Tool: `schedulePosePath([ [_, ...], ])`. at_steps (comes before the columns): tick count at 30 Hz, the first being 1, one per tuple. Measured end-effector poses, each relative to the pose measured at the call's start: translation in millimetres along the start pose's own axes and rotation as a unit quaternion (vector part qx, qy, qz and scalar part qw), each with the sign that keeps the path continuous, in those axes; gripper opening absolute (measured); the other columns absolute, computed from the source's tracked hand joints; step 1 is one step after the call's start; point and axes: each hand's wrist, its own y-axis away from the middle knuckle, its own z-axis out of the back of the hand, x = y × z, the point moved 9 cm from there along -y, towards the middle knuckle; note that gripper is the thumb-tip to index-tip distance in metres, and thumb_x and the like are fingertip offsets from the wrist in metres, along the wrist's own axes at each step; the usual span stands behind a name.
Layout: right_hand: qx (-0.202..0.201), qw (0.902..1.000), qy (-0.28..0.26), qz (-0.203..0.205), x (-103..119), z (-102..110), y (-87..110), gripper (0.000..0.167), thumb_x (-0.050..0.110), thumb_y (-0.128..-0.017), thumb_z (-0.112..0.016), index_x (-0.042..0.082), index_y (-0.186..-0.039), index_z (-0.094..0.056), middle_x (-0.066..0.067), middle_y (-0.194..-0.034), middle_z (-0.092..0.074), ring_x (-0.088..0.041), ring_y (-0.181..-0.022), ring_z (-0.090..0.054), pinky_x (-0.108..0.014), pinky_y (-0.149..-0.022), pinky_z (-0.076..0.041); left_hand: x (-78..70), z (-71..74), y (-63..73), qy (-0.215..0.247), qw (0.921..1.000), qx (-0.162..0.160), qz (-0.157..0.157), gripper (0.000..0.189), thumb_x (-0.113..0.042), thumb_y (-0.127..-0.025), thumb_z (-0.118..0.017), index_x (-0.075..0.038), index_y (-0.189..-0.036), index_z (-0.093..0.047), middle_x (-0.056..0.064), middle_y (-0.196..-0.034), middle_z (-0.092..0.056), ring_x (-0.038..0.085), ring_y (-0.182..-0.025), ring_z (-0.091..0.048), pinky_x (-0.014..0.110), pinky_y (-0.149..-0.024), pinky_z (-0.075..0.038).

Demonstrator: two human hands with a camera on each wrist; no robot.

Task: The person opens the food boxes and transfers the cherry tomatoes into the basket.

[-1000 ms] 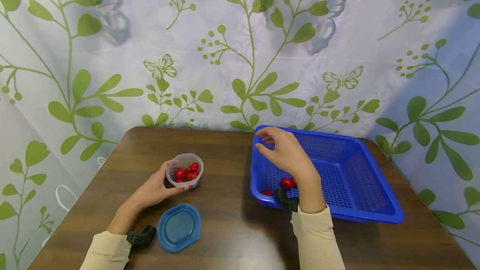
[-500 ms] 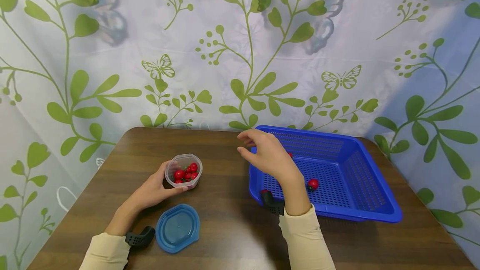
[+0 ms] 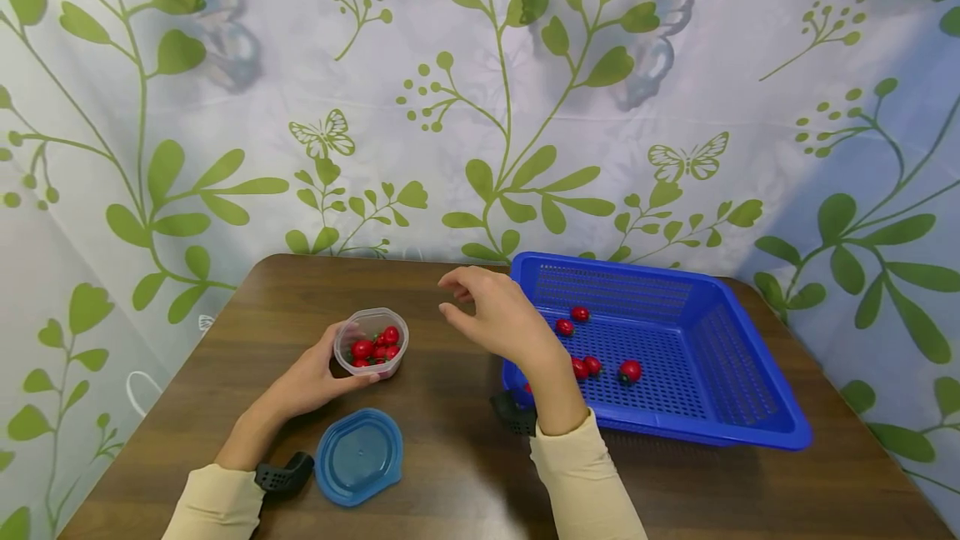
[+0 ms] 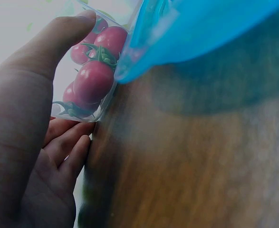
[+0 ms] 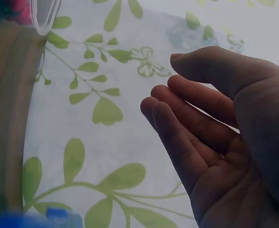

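Observation:
My left hand [image 3: 318, 377] grips a small clear plastic container [image 3: 366, 322], thumb on the near side and fingers behind it. Several red cherry tomatoes [image 3: 362, 348] lie inside; in the left wrist view green stems show on the tomatoes [image 4: 94, 81] through the clear wall. My right hand [image 3: 495, 311] is in the air by the left rim of a blue plastic basket [image 3: 776, 419], fingers loosely bent and thumb apart. The right wrist view shows nothing between its fingers. More cherry tomatoes [image 3: 630, 371] lie scattered on the basket floor, some partly covered by the right forearm.
A blue lid [image 3: 358, 457] lies on the brown wooden table [image 3: 450, 457], in front of the container and beside the left wrist. Behind the table hangs a leaf-patterned cloth [image 3: 420, 190]. Both wrists wear black camera mounts [image 3: 283, 473].
My right hand has moved left from over the basket to beside its left rim, uncovering several tomatoes. The left hand stays on the container.

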Motion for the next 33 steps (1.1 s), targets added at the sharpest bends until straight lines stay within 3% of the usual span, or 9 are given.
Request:
schedulePosePath([
  [11, 0.0, 0.9997, -0.013, 0.023, 13.8, -17.2, -11.2, 0.026, 0.018, -0.097, -0.073, 0.008, -0.121, -0.07, -0.005, -0.116, -0.073, -0.022, -0.107, -0.071, -0.035, -0.093, -0.057, 0.6, 0.4, 1.9, 0.006, 1.0, 0.002, 0.003, 0.091, -0.047, -0.085, -0.084, -0.008, -0.15, -0.034, 0.017, -0.147, -0.054, 0.039, -0.135, -0.053, 0.062, -0.112, -0.04],
  [23, 0.002, 0.9994, 0.004, 0.035, 20.6, -46.7, -21.9, 0.027, 0.019, -0.097, -0.073, 0.009, -0.122, -0.07, -0.004, -0.117, -0.072, -0.02, -0.107, -0.07, -0.033, -0.093, -0.057, -6.1, -0.2, -0.6, 0.017, 0.9998, 0.008, -0.006, 0.089, -0.044, -0.085, -0.084, -0.008, -0.15, -0.034, 0.015, -0.145, -0.055, 0.036, -0.134, -0.055, 0.059, -0.11, -0.043],
  [33, 0.021, 0.9989, 0.004, 0.041, 29.0, -80.0, -32.3, 0.032, 0.021, -0.097, -0.073, 0.009, -0.126, -0.069, -0.003, -0.119, -0.072, -0.017, -0.105, -0.069, -0.026, -0.09, -0.057, -2.2, 0.0, 1.9, 0.018, 0.9998, 0.009, 0.005, 0.091, -0.045, -0.086, -0.084, -0.009, -0.151, -0.032, 0.016, -0.142, -0.057, 0.035, -0.128, -0.059, 0.059, -0.108, -0.046],
])
